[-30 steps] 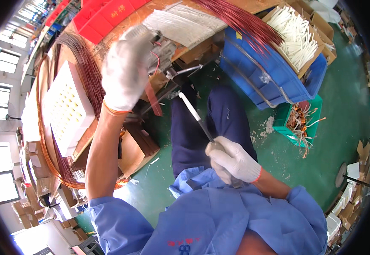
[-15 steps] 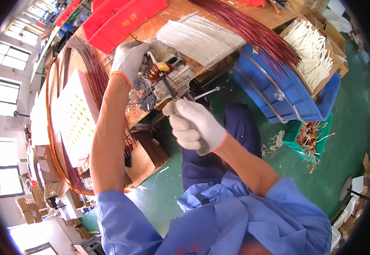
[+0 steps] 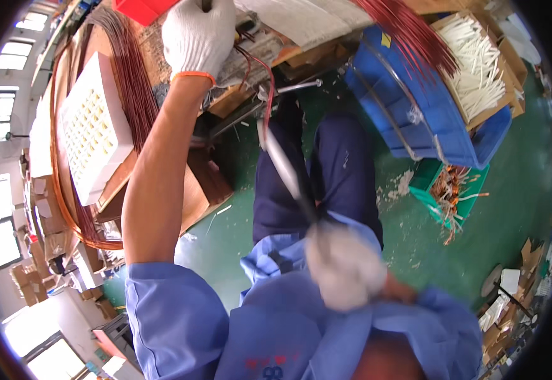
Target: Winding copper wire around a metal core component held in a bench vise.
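Observation:
My left hand (image 3: 198, 38), in a white knitted glove with an orange cuff, is closed at the bench edge. Its fingers are curled and partly cut off by the upper rim, so what they hold is hidden. Beside it, red and dark wire leads (image 3: 254, 58) come out over the edge. One red lead hangs down to the tip of a long tool (image 3: 283, 170) with a silvery shaft and a dark lower part. Smeared by motion, my gloved right hand (image 3: 344, 266) is wrapped round that tool's dark end in front of my chest. Whether the tip grips the lead, I cannot tell.
On the left, a white tray of yellow pieces (image 3: 92, 126) stands beside bundled dark-red wires (image 3: 127, 76). A red bin (image 3: 143, 7) is at the top. To the right are a blue crate (image 3: 399, 101), a box of white sleeves (image 3: 472, 66) and a green bin of scraps (image 3: 425, 177).
My right hand has pulled back toward my chest with the tool, away from the bench. A red lead now stretches to its tip. The view has shifted, so my left hand sits at the upper rim.

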Action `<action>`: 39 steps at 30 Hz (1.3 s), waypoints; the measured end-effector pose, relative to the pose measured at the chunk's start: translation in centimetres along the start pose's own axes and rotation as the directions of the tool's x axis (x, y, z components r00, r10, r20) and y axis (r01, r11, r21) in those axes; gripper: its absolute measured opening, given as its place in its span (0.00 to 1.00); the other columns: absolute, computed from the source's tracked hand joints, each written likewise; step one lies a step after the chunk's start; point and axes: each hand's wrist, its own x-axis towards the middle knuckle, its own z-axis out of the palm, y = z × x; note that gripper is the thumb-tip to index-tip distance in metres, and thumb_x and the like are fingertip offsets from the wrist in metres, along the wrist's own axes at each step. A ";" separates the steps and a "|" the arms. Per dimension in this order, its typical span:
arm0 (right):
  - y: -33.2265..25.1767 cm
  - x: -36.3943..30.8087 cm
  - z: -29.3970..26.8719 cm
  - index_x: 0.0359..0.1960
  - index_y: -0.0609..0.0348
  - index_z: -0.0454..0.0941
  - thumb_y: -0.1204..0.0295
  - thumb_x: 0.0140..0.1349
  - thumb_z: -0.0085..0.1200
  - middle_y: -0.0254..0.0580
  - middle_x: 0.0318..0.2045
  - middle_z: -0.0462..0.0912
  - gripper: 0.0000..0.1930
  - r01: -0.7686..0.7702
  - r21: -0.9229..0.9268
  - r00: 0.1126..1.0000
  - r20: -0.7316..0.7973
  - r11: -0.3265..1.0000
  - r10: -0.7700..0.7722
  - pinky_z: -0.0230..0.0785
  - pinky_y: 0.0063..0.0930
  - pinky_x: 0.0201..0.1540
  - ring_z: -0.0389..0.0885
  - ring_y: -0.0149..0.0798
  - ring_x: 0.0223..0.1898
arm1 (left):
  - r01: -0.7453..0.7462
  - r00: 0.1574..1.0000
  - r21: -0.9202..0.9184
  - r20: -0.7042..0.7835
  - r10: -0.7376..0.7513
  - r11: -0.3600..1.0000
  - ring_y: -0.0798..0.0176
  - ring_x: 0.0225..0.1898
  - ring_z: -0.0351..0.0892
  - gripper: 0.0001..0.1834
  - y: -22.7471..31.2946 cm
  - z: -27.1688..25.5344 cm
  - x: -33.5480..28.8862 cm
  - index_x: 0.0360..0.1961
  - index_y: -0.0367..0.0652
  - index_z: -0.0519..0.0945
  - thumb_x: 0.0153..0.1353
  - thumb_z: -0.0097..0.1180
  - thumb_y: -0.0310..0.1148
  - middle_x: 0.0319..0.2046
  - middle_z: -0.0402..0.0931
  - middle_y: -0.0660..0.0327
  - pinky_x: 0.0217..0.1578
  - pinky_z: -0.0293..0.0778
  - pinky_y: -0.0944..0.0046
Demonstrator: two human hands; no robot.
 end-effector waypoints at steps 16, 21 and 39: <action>0.3 19.2 -4.3 0.46 0.58 0.76 0.71 0.71 0.66 0.39 0.34 0.81 0.10 0.313 0.891 0.945 -0.258 0.328 -0.201 0.85 0.41 0.42 0.88 0.39 0.39 | -0.230 0.839 0.107 0.526 0.141 0.967 0.40 0.54 0.85 0.32 0.6 -3.3 -1.0 0.48 0.42 0.90 0.64 0.62 0.62 0.52 0.83 0.38 0.57 0.77 0.52; -1.3 19.5 -3.2 0.43 0.60 0.75 0.73 0.72 0.64 0.38 0.30 0.80 0.08 0.419 0.556 0.863 -0.490 0.717 -0.124 0.81 0.29 0.35 0.79 0.30 0.28 | -0.272 0.871 0.084 0.445 0.208 0.959 0.40 0.50 0.85 0.35 -1.8 -2.1 -1.0 0.45 0.37 0.90 0.61 0.63 0.63 0.47 0.84 0.41 0.54 0.79 0.51; -6.0 18.4 -4.8 0.73 0.63 0.71 0.77 0.70 0.65 0.48 0.56 0.84 0.30 0.579 -0.493 0.414 -0.508 0.649 -0.755 0.77 0.26 0.50 0.83 0.34 0.45 | -0.242 0.903 0.007 0.368 0.223 0.970 0.33 0.46 0.86 0.29 -0.5 -1.8 -1.1 0.34 0.31 0.87 0.60 0.64 0.54 0.45 0.83 0.35 0.48 0.81 0.44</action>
